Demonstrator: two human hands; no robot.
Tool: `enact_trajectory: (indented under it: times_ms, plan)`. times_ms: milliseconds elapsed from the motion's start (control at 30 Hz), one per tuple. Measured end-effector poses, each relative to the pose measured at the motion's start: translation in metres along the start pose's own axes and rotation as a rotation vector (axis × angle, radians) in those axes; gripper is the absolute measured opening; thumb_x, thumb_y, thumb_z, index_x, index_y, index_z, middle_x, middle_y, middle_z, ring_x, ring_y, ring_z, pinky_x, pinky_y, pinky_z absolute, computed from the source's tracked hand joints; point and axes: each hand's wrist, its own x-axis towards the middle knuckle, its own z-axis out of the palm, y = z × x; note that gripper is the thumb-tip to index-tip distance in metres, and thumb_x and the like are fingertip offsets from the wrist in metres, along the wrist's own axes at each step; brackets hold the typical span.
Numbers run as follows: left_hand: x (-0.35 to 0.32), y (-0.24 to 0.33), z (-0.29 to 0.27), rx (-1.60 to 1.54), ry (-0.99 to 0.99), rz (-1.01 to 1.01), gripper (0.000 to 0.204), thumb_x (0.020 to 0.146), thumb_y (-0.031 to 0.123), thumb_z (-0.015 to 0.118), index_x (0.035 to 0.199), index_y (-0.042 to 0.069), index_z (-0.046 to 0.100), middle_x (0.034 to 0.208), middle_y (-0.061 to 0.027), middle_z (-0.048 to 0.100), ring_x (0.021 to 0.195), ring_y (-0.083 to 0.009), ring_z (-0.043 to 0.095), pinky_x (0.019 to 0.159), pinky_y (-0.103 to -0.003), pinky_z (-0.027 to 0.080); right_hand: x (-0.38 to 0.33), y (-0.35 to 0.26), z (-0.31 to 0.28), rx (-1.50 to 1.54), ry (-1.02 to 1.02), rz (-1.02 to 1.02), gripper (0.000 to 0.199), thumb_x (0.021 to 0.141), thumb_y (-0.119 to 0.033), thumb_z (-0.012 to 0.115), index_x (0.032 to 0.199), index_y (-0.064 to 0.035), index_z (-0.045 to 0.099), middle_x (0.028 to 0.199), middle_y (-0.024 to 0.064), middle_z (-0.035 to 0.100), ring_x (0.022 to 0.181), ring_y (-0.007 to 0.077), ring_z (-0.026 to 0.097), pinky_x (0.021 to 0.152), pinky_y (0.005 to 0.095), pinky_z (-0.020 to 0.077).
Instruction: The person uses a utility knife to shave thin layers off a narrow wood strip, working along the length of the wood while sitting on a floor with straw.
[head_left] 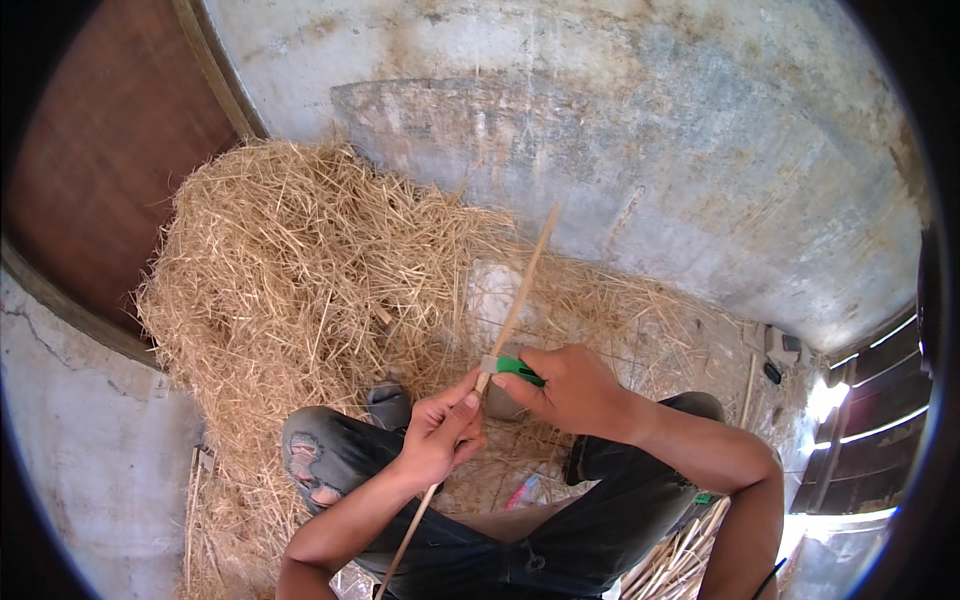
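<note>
Your left hand (443, 428) pinches slender tan stick (519, 300); right hand (578, 392) grips green-handled knife (520, 371), flat blade (488, 364) across stick; wispy straw (290, 250) heaped left.

The straw heap (290, 250) is rising on the left, hemming in the side beyond the left hand (443, 432). The long stick (527, 285) is running diagonally through it and past the right hand (580, 388), dividing the space ahead and barring a straight crossing. The green tool (520, 370) is lying against the stick, leaving little gap between the hands. The left knee (315, 435) and right knee (700, 405) are crowding from below. Open room is stretching over the straw-strewn floor (685, 325) beyond the right hand, the wall (700, 150) bounding it.
</note>
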Motion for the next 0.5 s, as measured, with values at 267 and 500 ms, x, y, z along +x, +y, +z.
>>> enact_trajectory:
  times_ms: [267,500]
  plan:
    - [-0.016,-0.013,-0.009,0.183,-0.077,0.019,0.047,0.109,0.020,0.046,0.154,0.007,0.040,0.065,0.0026,0.033,0.047,-0.0067,0.025,0.043,-0.023,0.028,0.043,0.095,-0.040,-0.027,0.416,0.236,0.059,0.103,-0.050,0.052,0.079,0.0032,0.061,0.069,0.0249,0.063,0.065,0.0362,0.063,0.065,0.0496,0.0490]
    - [-0.017,-0.008,-0.008,0.046,-0.120,0.010,0.046,0.110,0.017,0.044,0.156,0.010,0.039,0.065,0.0029,0.034,0.047,-0.0059,0.028,0.043,-0.024,0.027,0.010,0.129,-0.068,0.250,0.571,0.342,0.049,0.108,-0.039,0.048,0.079,-0.0008,0.053,0.062,0.0022,0.039,0.061,0.0102,0.034,0.054,0.0326,0.0317]
